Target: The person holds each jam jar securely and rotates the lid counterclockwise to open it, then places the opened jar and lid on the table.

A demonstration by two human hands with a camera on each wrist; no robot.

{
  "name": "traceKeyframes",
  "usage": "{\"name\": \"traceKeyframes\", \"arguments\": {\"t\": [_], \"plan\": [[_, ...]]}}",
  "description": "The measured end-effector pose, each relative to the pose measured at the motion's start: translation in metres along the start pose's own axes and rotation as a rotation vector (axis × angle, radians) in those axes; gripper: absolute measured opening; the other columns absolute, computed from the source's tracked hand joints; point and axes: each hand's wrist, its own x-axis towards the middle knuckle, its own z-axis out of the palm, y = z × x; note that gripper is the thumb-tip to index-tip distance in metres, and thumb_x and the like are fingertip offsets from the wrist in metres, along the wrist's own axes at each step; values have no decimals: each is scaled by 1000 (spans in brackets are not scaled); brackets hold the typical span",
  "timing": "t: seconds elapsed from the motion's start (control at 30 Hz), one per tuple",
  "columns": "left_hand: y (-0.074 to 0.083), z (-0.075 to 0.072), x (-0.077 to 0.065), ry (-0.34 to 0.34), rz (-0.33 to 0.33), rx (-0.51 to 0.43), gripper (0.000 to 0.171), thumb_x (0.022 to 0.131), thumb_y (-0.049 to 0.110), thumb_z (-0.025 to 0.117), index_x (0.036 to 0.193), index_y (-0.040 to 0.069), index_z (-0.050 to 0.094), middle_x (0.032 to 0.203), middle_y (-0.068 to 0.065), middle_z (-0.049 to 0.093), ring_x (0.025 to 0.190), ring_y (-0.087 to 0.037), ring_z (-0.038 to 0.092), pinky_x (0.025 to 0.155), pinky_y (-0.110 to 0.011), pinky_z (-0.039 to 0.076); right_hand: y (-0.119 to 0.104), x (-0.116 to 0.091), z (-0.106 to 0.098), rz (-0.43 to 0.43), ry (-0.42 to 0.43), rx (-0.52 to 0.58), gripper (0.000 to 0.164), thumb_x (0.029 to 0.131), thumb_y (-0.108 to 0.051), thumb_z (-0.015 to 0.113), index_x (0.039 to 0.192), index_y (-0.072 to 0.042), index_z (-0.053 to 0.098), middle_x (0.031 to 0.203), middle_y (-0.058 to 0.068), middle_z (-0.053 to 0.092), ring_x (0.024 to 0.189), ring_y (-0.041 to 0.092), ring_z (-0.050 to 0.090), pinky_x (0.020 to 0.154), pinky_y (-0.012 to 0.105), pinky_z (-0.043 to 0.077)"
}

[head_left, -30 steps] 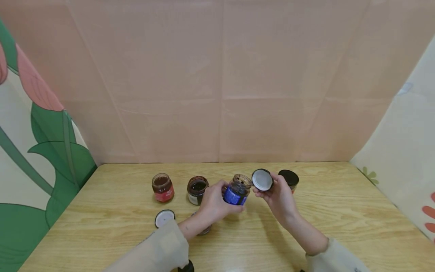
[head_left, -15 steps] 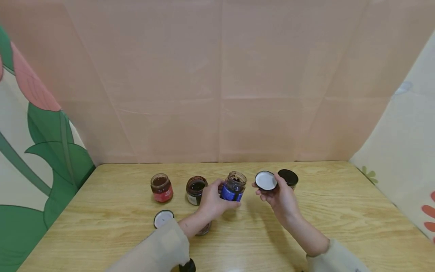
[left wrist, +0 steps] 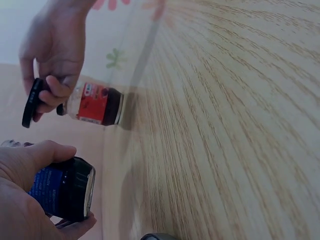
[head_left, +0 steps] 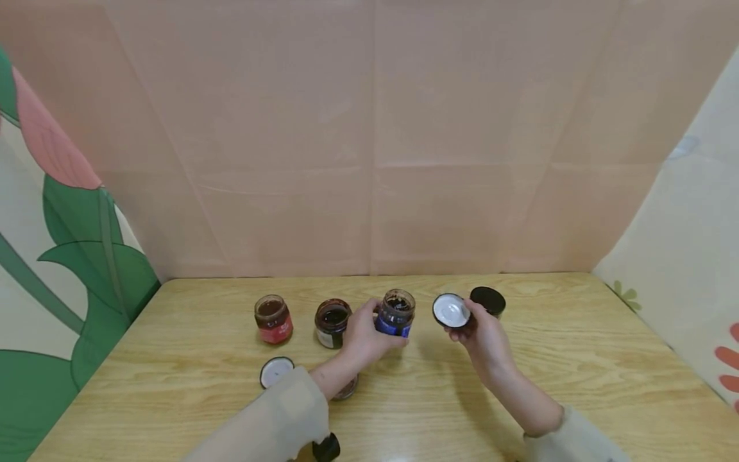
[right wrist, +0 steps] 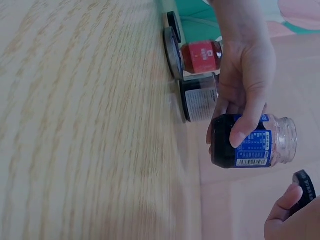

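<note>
My left hand (head_left: 362, 337) grips a blue-labelled glass jar (head_left: 397, 311) round its body, its mouth uncovered and dark residue inside. The right wrist view shows a barcode on the label of this jar (right wrist: 255, 145), with the thumb lying across it and its base held just off the table. In my right hand (head_left: 487, 340), a black lid (head_left: 451, 310) is pinched by its rim, white inside facing up and toward the head camera. The lid is apart from the jar, a short way to its right. Printed lettering runs along the lid's edge (right wrist: 305, 189).
Behind my right hand stands a black-lidded jar (head_left: 487, 300) with a red label. To the left are an uncovered red-labelled jar (head_left: 274, 319) and an uncovered dark jar (head_left: 333, 324). An upturned lid (head_left: 277, 372) lies nearer; a black object (head_left: 326, 448) shows by my left sleeve.
My left hand has brought the jar slightly left, and it stands more upright. My right hand has tipped the lid from facing the camera to facing more upward, a little lower.
</note>
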Motion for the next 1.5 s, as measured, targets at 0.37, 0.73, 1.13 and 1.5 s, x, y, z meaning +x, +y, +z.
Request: {"name": "traceKeyframes", "arguments": {"t": [0.37,0.73,1.13,1.5], "plan": [[4,0,6,-7,-8,30,63,61,19,90,115,11,60,111,-8,65,104,-27,60,88,-45,48,3,2,-10,80,23,-275,26,100,-14,38,107,9,48,79,-3,54,67,5,54,61,21,47],[3,3,10,-26,20,-15,61,61,11,89,115,4,60,111,-12,67,106,-30,61,97,-45,46,11,0,-16,84,-75,-429,25,97,-10,43,104,11,55,75,-2,55,66,7,55,64,22,51],[0,10,13,-32,0,28,58,60,14,90,110,6,62,108,-10,69,104,-28,62,95,-43,47,21,-2,-20,110,-230,-592,36,97,-11,45,114,20,52,73,-4,55,65,5,54,63,20,50],[-3,13,15,-38,22,1,58,59,10,89,111,5,63,107,-10,69,104,-28,63,95,-41,48,25,-6,-20,89,-317,-663,36,95,-10,51,114,20,54,78,-3,61,69,8,57,64,23,50]]}}
